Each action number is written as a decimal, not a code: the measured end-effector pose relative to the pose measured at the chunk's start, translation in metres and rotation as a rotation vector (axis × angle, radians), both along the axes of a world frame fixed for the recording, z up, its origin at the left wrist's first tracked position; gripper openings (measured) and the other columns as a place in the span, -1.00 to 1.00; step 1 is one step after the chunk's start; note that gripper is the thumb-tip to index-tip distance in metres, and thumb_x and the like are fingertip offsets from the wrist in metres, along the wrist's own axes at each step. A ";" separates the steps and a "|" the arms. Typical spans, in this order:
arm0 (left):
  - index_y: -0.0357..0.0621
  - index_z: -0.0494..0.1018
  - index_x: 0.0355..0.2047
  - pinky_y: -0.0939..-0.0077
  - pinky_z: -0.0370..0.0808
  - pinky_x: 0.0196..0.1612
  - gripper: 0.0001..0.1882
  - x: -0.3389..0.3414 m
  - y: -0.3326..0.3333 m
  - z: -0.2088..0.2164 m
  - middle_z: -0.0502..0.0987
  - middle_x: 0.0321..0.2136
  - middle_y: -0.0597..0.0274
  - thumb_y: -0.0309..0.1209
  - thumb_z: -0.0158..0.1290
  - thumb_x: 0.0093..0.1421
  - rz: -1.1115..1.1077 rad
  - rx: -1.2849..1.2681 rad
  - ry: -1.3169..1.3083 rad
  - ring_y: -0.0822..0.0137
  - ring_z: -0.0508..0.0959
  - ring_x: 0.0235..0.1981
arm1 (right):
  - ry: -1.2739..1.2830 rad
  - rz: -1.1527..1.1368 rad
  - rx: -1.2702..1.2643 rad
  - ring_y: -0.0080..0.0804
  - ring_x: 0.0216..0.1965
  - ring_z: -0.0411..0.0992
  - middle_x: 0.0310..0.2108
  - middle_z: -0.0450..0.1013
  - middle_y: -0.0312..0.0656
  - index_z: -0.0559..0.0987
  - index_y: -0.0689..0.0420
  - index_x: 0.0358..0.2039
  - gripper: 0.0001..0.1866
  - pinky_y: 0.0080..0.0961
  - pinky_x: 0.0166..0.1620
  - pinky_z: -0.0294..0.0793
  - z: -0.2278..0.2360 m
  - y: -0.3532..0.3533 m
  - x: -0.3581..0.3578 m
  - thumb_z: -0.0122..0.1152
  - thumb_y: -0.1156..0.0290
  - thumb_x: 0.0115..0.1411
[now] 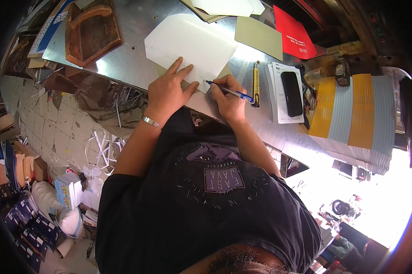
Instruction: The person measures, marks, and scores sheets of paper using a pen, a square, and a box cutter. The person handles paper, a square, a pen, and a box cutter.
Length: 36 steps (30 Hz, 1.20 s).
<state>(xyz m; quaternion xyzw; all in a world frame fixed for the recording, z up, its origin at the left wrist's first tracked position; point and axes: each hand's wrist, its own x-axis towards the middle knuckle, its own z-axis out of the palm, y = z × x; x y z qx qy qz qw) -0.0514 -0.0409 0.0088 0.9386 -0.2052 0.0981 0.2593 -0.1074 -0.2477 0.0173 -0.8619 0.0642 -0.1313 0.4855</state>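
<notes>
A large white sheet with cut corners (187, 43) lies on the metal table (130, 27). My left hand (168, 89) rests on its near edge with the fingers spread, pressing it flat. In my right hand (231, 100) is a blue ballpoint pen (242, 95), gripped between thumb and fingers. Its tip meets the sheet near the lower right edge, a short way from my left thumb. A strip of greyish card shows beneath the sheet's near edge.
Right of my right hand lies a yellow cutter knife (256, 84), then papers under a black phone (292, 93). Yellow and grey stacks (347, 112) stand farther right. A grey-green card (259, 37) and red folder (293, 34) lie beyond. A wooden tray (91, 36) sits far left.
</notes>
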 end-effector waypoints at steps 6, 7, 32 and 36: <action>0.17 0.70 0.20 0.21 0.75 -0.14 -0.45 0.000 0.001 -0.001 0.56 0.39 0.16 0.06 0.35 0.28 0.000 -0.015 -0.013 0.09 0.81 -0.10 | -0.003 0.005 0.010 -0.14 -0.29 0.75 -0.34 0.73 0.02 0.68 0.25 -0.27 -0.83 -0.29 -0.15 0.67 0.000 0.001 0.000 0.44 0.40 0.25; 0.17 0.70 0.20 0.21 0.75 -0.14 -0.45 0.000 0.001 0.000 0.56 0.39 0.16 0.06 0.35 0.27 0.001 -0.012 -0.010 0.09 0.81 -0.10 | -0.004 0.004 0.011 -0.15 -0.29 0.75 -0.34 0.73 0.02 0.68 0.25 -0.27 -0.83 -0.30 -0.15 0.67 0.000 0.001 0.000 0.44 0.40 0.25; 0.19 0.69 0.21 0.20 0.74 -0.11 -0.43 0.000 0.001 0.000 0.56 0.38 0.15 0.07 0.36 0.26 0.009 -0.014 0.015 0.09 0.80 -0.05 | -0.030 -0.009 0.028 -0.23 -0.36 0.71 -0.40 0.69 0.01 0.65 0.26 -0.31 -0.86 -0.33 -0.21 0.64 -0.004 -0.001 0.000 0.39 0.45 0.23; 0.18 0.69 0.21 0.18 0.74 -0.08 -0.40 -0.002 0.001 0.004 0.55 0.39 0.14 0.12 0.37 0.24 0.005 -0.011 0.028 0.10 0.78 0.01 | -0.002 -0.010 0.120 -0.32 -0.33 0.69 -0.37 0.70 -0.03 0.66 0.25 -0.25 -0.86 -0.37 -0.19 0.63 -0.012 -0.004 -0.001 0.40 0.44 0.29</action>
